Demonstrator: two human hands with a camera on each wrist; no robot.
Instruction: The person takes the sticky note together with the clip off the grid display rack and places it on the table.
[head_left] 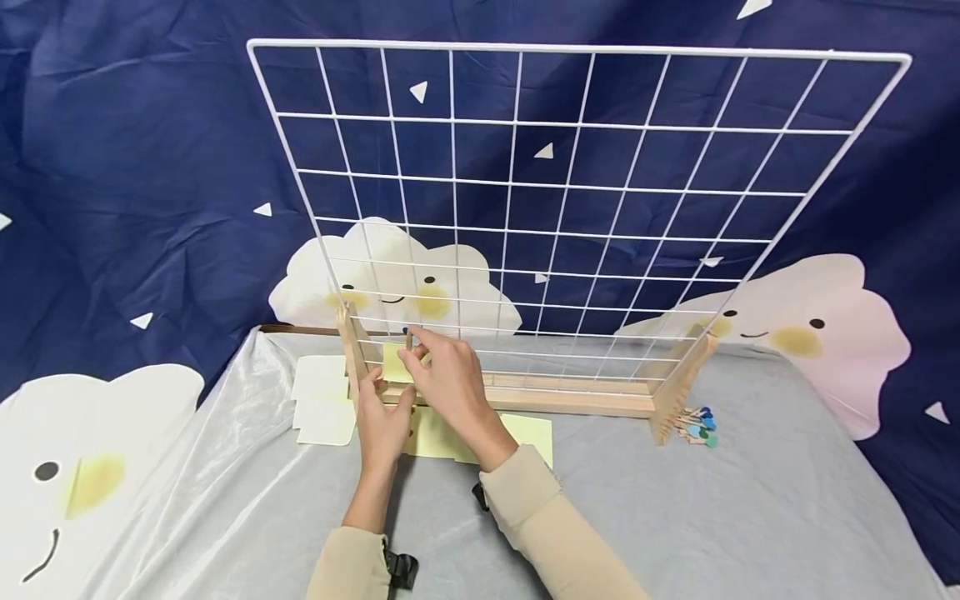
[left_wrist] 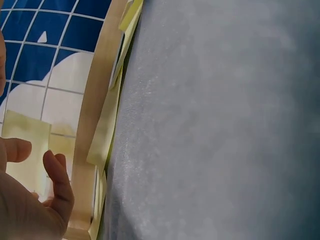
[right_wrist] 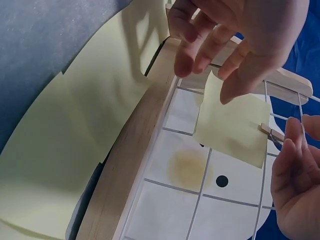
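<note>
My right hand (head_left: 453, 379) pinches a small wooden clothespin (right_wrist: 272, 134) between thumb and fingertips. The clothespin's tip sits over one edge of a pale yellow paper note (right_wrist: 235, 125), which lies against the lower left part of a white wire grid (head_left: 517, 179). Just below and to the left, my left hand (head_left: 384, 429) is raised beside the same note, its thumb and fingers apart. In the right wrist view those left fingers (right_wrist: 230, 87) hang loosely over the note's opposite edge.
Wooden side stands (head_left: 678, 387) and a wooden base bar (head_left: 570, 402) support the grid. Yellow papers (head_left: 532, 429) lie along the front of the bar. White sheets (head_left: 324, 408) lie to the left, and several clothespins with blue and green ends (head_left: 701, 425) to the right.
</note>
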